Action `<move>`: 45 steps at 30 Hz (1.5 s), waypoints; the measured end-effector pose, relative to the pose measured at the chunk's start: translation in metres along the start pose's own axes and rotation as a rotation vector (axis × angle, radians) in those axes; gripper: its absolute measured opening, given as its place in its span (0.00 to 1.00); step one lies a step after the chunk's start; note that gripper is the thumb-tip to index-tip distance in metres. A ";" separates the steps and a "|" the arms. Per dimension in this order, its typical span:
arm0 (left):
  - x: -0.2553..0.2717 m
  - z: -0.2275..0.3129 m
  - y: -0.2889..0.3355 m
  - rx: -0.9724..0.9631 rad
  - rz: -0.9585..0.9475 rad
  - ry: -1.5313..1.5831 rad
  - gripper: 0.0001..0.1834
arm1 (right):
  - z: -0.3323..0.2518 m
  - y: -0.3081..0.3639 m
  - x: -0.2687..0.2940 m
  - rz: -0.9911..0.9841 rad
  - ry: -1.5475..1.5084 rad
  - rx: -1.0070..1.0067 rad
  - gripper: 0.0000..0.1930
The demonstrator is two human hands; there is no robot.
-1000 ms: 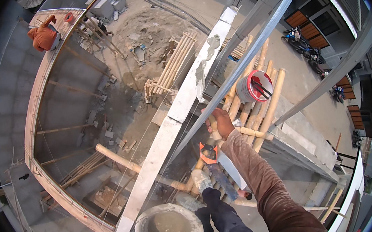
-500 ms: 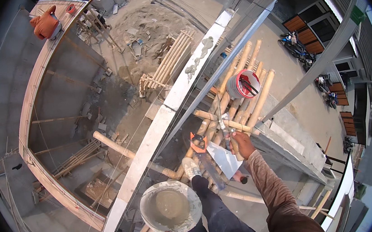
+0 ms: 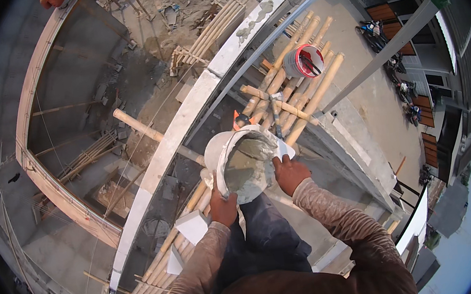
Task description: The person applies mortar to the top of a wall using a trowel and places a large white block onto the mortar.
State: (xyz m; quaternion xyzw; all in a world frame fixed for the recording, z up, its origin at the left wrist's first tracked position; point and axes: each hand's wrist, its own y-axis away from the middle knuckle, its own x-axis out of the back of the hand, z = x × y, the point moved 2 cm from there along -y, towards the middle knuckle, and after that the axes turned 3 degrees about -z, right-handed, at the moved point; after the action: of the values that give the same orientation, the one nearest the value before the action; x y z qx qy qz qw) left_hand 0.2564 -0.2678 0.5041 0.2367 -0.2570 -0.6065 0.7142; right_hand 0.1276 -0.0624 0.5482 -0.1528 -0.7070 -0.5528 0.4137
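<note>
A grey mortar bowl point(image 3: 217, 149) is tilted in front of me over my legs, its mouth turned toward me. Wet grey mortar point(image 3: 243, 169) coats the inside and lies pooled in it. My left hand point(image 3: 223, 207) is closed on the near left rim. At the right rim my right hand point(image 3: 292, 174) is closed too, its fingertips partly hidden. A white piece point(image 3: 285, 148) shows just beyond that hand. Behind the bowl the orange handle of a saw point(image 3: 240, 119) sticks up; the rest is covered.
Bamboo poles point(image 3: 313, 96) form the scaffold, bearing a white bucket point(image 3: 302, 61) with a red interior. A long pale wall top point(image 3: 185, 109), smeared with mortar, runs along my left. White block pieces point(image 3: 192, 227) lie on bamboo at lower left. A metal post point(image 3: 386, 48) slants at right.
The bowl has moved up and right and tipped toward me. My right hand has left the tool it held and come to the bowl's rim. My left hand has risen with the bowl.
</note>
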 end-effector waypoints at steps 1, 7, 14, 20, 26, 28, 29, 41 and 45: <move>-0.002 0.009 -0.002 -0.014 -0.012 -0.076 0.47 | -0.006 -0.011 -0.001 -0.020 0.029 -0.024 0.10; 0.001 0.052 -0.014 -0.126 -0.024 -0.212 0.47 | -0.014 -0.034 -0.005 -0.234 -0.148 -0.006 0.13; 0.031 0.053 -0.005 -0.035 -0.060 -0.227 0.46 | -0.004 -0.040 -0.042 -0.277 -0.518 0.196 0.21; 0.045 -0.015 -0.002 -0.055 0.049 -0.003 0.28 | -0.023 -0.024 -0.071 -0.236 -0.875 0.195 0.23; 0.049 -0.021 -0.013 0.248 0.132 0.459 0.28 | 0.000 -0.010 -0.057 -0.108 -0.986 0.158 0.23; 0.056 -0.038 -0.010 0.267 0.155 0.498 0.28 | 0.013 -0.013 -0.051 -0.083 -1.063 0.147 0.21; 0.060 -0.048 -0.008 0.278 0.168 0.519 0.28 | 0.023 -0.016 -0.042 -0.090 -1.047 0.120 0.22; 0.072 -0.101 0.031 0.460 0.176 0.480 0.28 | 0.182 -0.148 0.000 -0.030 -0.887 0.003 0.18; 0.069 -0.125 0.030 0.469 0.140 0.453 0.28 | 0.195 -0.227 0.043 0.106 -0.645 0.174 0.21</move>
State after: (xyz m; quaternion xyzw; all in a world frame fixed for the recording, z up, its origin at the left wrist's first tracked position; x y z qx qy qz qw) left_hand 0.3692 -0.3280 0.4347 0.5055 -0.2398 -0.4123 0.7190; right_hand -0.1324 0.0263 0.4230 -0.3205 -0.8370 -0.3914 0.2084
